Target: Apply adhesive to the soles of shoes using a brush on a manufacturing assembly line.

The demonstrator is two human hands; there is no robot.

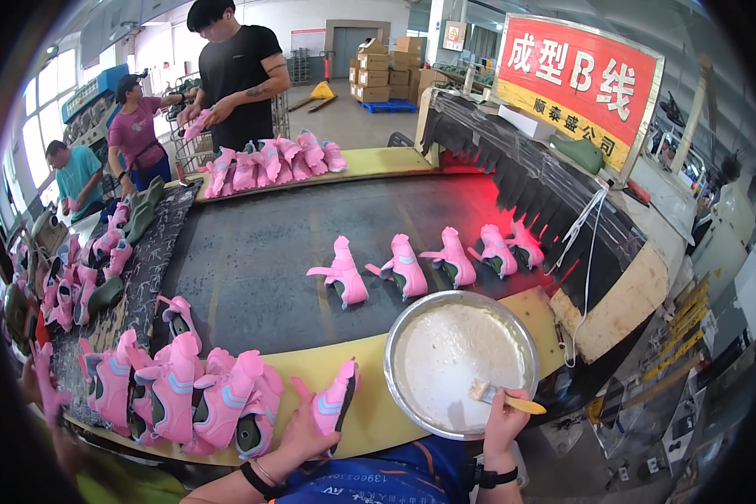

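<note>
My left hand [302, 435] is closed around a pink shoe upper [334, 398] with pale blue stripes, tilted so that its dark underside faces right. In my right hand [506, 420] is a paint brush [521, 405] with a wooden handle, its bristles at the surface of a milky white liquid [449, 357]. That liquid fills much of a round metal basin [393, 378], which rests at the near edge of the bench. Left of my left hand, several pink shoe uppers [176, 386] stand bunched together on the yellow ledge [370, 424].
Several pink uppers [403, 267] stand in a row on the dark conveyor belt [252, 252], leading into a red-lit tunnel [479, 181] with black flaps. More uppers [269, 161] sit on the far ledge before a person in black [242, 76]. Green shoe lasts [143, 214] lie at left.
</note>
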